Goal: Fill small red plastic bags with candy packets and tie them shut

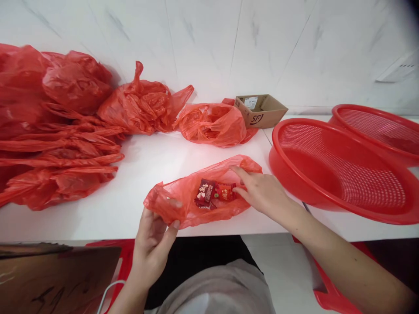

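A thin red plastic bag (193, 218) lies on the white table in front of me with its mouth spread wide. Several small wrapped snacks are inside it: a dark red packet (204, 192) and a brighter red one (225, 192) lie on top. My left hand (155, 237) grips the bag's left end, thumb on the near rim and fingers partly hidden by the film. At the right end, my right hand (260, 192) reaches over the opening, thumb and forefinger apart beside the packets. Its other fingers are hidden.
Filled red bags (140, 107) line the wall, with a heap of red bags (59, 148) at left. A small cardboard box (266, 115) stands behind. Two red plastic baskets (294, 192) occupy the right. Below the table edge are a large carton (59, 279) and red stools (337, 292).
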Available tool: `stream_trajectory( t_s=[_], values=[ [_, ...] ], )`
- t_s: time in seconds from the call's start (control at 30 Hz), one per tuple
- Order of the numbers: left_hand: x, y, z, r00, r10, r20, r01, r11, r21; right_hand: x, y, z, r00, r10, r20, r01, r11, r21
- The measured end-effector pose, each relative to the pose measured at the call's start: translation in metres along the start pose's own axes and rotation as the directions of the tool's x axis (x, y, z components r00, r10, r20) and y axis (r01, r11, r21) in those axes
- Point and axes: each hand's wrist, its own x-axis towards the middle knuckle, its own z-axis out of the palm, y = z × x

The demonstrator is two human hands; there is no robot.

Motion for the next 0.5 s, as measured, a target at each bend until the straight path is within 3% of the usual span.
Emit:
stream_trajectory(
  t_s=[0.17, 0.27, 0.43, 0.5],
  values=[
    [0.003, 0.003, -0.001, 0.998, 0.052, 0.018, -0.052, 0.999, 0.002, -0.001, 0.013, 0.004, 0.999, 0.014, -0.032, -0.015, 0.999, -0.045],
    [0.003, 0.004, 0.001, 0.997, 0.065, 0.035, -0.065, 0.998, 0.001, -0.001, 0.005, 0.007, 0.996, -0.010, -0.093, 0.011, 1.000, 0.011],
    [0.002, 0.005, 0.003, 0.996, 0.074, 0.057, -0.075, 0.997, 0.019, 0.005, -0.022, 0.010, 0.944, -0.238, -0.227, 0.273, 0.952, 0.140],
    [0.002, 0.007, 0.001, 0.995, 0.077, 0.061, -0.079, 0.996, 0.030, 0.009, -0.026, 0.008, 0.933, -0.273, -0.235, 0.303, 0.947, 0.107]
  ],
)
